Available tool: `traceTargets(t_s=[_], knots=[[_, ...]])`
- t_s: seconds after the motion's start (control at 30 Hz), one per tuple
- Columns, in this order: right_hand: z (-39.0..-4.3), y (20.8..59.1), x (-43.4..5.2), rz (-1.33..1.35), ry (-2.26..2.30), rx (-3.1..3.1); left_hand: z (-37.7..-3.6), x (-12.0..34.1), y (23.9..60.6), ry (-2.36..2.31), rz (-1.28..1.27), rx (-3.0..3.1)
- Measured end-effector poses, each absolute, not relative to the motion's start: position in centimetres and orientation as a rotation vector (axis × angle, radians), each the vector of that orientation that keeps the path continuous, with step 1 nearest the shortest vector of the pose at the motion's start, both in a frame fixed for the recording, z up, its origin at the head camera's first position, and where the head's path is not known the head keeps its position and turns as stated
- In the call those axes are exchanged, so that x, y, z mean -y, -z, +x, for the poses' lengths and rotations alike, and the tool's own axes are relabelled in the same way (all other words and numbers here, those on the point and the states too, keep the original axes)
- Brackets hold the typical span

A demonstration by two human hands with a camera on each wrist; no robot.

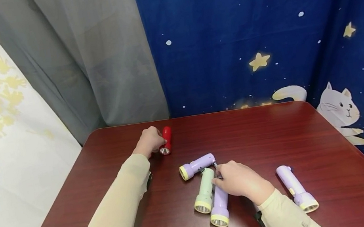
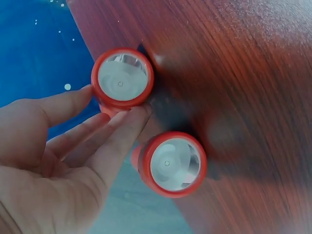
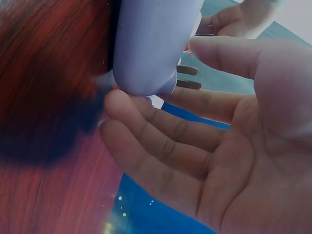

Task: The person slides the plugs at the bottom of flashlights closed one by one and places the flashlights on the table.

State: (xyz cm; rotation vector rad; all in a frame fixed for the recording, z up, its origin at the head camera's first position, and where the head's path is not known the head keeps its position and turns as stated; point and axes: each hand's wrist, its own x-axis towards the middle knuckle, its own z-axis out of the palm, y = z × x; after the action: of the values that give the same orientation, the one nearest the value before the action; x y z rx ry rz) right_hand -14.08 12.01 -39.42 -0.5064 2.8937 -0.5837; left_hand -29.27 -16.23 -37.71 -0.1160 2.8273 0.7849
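My left hand (image 1: 149, 141) pinches a red flashlight (image 1: 166, 134) near the far left of the table, thumb and fingertips at its head. In the left wrist view a second red flashlight (image 2: 146, 170) sits beside the held one; in the head view the hand hides it. My right hand (image 1: 238, 180) is over the tail of a purple flashlight (image 1: 219, 199) with a yellow rim. Its fingers lie loosely bent around that tail in the right wrist view, where metal prongs (image 3: 189, 84) stick out. A light green flashlight (image 1: 205, 186) lies alongside on the left.
Another purple flashlight (image 1: 199, 164) lies crosswise just behind the green one. One more purple flashlight (image 1: 293, 183) lies to the right, past my right forearm. The dark red wooden table (image 1: 243, 131) ends at a blue star-print curtain (image 1: 210, 44) and a grey curtain (image 1: 115, 60).
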Motion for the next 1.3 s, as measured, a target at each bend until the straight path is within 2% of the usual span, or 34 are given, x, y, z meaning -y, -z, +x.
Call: traceTargets(t_s=[0.4, 0.67, 0.97, 1.3], knots=[[-14.3, 39.8, -12.3, -0.396, 0.473, -2.878, -29.3, 16.2, 38.0, -0.779, -0.137, -2.835], [-14.1, 40.0, -12.4, -0.422, 0.455, -2.9, -33.3, 17.9, 41.4, -0.66, -0.086, -2.875], [-14.2, 39.7, -12.6, -0.389, 0.454, -2.949, -28.7, 15.6, 36.8, -0.696, -0.055, -2.958], [-14.4, 39.4, -12.9, -0.36, 0.465, -2.967, -28.7, 15.3, 36.5, -0.693, -0.066, -2.983]])
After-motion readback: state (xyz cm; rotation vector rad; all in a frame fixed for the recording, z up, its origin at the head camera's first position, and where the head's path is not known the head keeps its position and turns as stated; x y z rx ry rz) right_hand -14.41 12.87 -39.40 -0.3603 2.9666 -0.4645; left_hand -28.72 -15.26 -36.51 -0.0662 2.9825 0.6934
